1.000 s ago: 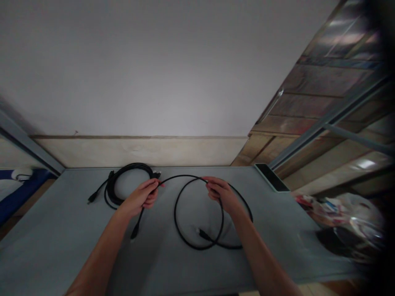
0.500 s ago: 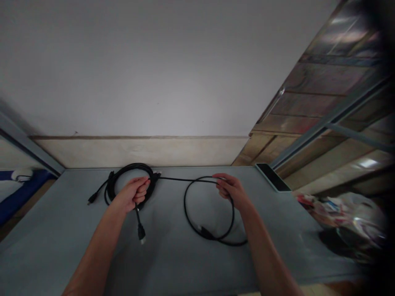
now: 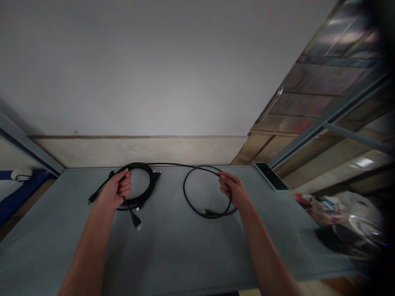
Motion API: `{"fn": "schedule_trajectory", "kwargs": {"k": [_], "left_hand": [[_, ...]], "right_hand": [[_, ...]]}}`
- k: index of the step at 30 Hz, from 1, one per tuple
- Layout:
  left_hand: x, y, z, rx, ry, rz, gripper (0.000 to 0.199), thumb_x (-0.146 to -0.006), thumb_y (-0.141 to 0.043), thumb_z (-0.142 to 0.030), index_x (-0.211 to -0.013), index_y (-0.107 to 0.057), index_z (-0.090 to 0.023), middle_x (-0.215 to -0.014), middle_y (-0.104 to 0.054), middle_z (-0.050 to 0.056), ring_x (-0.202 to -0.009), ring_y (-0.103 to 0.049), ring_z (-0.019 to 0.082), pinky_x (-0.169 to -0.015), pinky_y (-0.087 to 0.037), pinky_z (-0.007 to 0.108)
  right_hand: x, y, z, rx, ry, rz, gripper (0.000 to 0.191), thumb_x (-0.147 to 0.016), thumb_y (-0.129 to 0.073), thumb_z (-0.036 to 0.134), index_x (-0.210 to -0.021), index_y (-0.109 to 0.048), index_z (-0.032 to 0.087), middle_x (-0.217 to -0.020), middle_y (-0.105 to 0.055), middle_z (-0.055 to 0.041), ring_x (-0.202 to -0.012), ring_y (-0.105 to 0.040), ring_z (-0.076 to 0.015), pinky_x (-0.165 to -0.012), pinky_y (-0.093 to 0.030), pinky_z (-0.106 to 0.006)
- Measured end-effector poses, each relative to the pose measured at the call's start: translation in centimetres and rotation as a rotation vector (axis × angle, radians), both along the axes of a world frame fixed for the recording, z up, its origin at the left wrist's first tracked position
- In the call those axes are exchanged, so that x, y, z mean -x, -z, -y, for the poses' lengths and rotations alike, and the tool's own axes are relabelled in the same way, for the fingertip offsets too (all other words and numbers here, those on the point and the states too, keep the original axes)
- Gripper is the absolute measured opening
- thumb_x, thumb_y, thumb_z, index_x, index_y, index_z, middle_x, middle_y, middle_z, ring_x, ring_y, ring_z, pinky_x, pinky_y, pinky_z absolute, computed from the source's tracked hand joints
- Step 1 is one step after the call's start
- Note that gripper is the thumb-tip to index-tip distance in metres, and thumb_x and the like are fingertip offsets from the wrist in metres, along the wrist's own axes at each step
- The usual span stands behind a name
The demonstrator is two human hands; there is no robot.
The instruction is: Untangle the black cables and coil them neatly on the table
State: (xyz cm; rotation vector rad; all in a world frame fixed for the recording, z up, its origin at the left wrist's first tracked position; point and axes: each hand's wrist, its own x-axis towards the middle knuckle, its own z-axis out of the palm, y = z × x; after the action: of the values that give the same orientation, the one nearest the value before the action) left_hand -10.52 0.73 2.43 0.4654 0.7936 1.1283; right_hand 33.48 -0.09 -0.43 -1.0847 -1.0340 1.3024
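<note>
Two bare hands work over one flat grey tabletop [image 3: 191,246], and two black cables lie on it.

The left hand [image 3: 115,191] sits at the far left of the table with its fingers curled shut around the thin black cable [image 3: 197,167]. It grips that cable near its end, and one black plug [image 3: 135,222] hangs just below the fist, nearer the person. The same hand rests against the thick coiled black cable bundle [image 3: 148,181], which lies flat at the far left; whether the fingers also grip a strand of that bundle cannot be told. One loose tail of the bundle runs out to the left and ends in a small connector [image 3: 90,200].

From the left hand the thin cable runs along the far edge to the right, then bends into one round loop [image 3: 185,197] lying on the table. The right hand [image 3: 234,191] is at the right side of that loop, fingers closed in a pinch on the cable. A second plug [image 3: 210,213] lies at the near side of the loop.

One dark flat rectangular phone-like object [image 3: 271,176] lies at the far right corner, well apart from both hands.
</note>
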Motion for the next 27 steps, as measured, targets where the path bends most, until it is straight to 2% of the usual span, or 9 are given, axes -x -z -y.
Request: {"fn": "schedule_trajectory", "kwargs": {"k": [5, 8, 13, 18, 21, 23, 25, 27], "left_hand": [[-2.5, -0.4, 0.6, -0.054, 0.134, 0.155, 0.022, -0.094, -0.055, -0.028, -0.076, -0.051, -0.016, -0.050, -0.025, -0.010, -0.033, -0.020, 0.003, -0.031, -0.017, 0.012], [-3.8, -0.4, 0.8, -0.045, 0.146, 0.172, 0.022, -0.095, -0.054, -0.032, -0.081, -0.055, -0.015, -0.050, -0.027, -0.010, -0.033, -0.022, 0.003, -0.031, -0.019, 0.012], [-5.2, -0.1, 0.7, -0.003, 0.072, 0.209, 0.022, -0.097, -0.051, -0.033, -0.089, -0.059, -0.013, -0.050, -0.026, -0.010, -0.033, -0.024, 0.004, -0.031, -0.019, 0.013], [-6.4, 0.3, 1.0, 0.004, 0.044, 0.315, 0.021, -0.099, -0.045, -0.029, -0.084, -0.054, -0.017, -0.051, -0.022, -0.010, -0.034, -0.019, 0.005, -0.032, -0.013, 0.015], [-6.9, 0.6, 1.4, -0.037, -0.012, 0.393, 0.024, -0.100, -0.044, -0.028, -0.078, -0.048, -0.019, -0.052, -0.018, -0.009, -0.036, -0.014, 0.006, -0.033, -0.012, 0.017], [-7.3, 0.9, 1.7, -0.087, -0.086, 0.422, 0.026, -0.101, -0.042, -0.027, -0.076, -0.044, -0.020, -0.052, -0.017, -0.009, -0.037, -0.011, 0.006, -0.034, -0.012, 0.017], [-8.0, 1.2, 2.1, -0.122, -0.147, 0.424, 0.027, -0.101, -0.042, -0.027, -0.074, -0.041, -0.020, -0.052, -0.016, -0.009, -0.039, -0.008, 0.007, -0.035, -0.013, 0.017], [-8.8, 1.6, 2.5, -0.144, -0.180, 0.402, 0.029, -0.100, -0.044, -0.029, -0.073, -0.038, -0.021, -0.053, -0.014, -0.008, -0.041, -0.006, 0.007, -0.035, -0.013, 0.018]], "right_hand": [[3.6, 0.8, 0.3, 0.028, 0.057, -0.102, 0.034, -0.072, -0.076, 0.036, -0.099, -0.070, 0.017, -0.059, -0.035, 0.0074, -0.046, -0.020, -0.0044, -0.040, -0.015, -0.021], [4.3, 0.8, 0.4, 0.088, 0.045, -0.139, 0.036, -0.072, -0.076, 0.034, -0.101, -0.069, 0.016, -0.061, -0.037, 0.0074, -0.045, -0.019, -0.0038, -0.039, -0.012, -0.021], [4.7, 0.7, 0.8, 0.182, -0.108, -0.160, 0.039, -0.075, -0.074, 0.036, -0.109, -0.067, 0.017, -0.058, -0.036, 0.0091, -0.042, -0.016, -0.0035, -0.037, -0.010, -0.020], [6.7, 0.8, 2.0, 0.289, -0.350, -0.149, 0.033, -0.083, -0.068, 0.037, -0.110, -0.063, 0.020, -0.061, -0.047, 0.0080, -0.037, -0.020, -0.0024, -0.033, -0.014, -0.017], [7.7, 0.9, 2.7, 0.325, -0.501, -0.159, 0.025, -0.086, -0.066, 0.038, -0.101, -0.065, 0.018, -0.060, -0.052, 0.0065, -0.036, -0.029, -0.0030, -0.035, -0.034, -0.019], [8.1, 0.9, 3.1, 0.327, -0.621, -0.158, 0.027, -0.087, -0.066, 0.040, -0.096, -0.068, 0.015, -0.061, -0.057, 0.0035, -0.039, -0.043, -0.0054, -0.046, -0.047, -0.024], [8.4, 0.8, 3.4, 0.308, -0.750, -0.159, 0.029, -0.085, -0.070, 0.039, -0.097, -0.070, 0.012, -0.068, -0.065, -0.0015, -0.052, -0.060, -0.0111, -0.059, -0.054, -0.029], [8.6, 0.6, 3.8, 0.272, -0.859, -0.175, 0.038, -0.081, -0.076, 0.035, -0.112, -0.069, 0.013, -0.086, -0.071, -0.0074, -0.072, -0.071, -0.0185, -0.073, -0.056, -0.034]]}}
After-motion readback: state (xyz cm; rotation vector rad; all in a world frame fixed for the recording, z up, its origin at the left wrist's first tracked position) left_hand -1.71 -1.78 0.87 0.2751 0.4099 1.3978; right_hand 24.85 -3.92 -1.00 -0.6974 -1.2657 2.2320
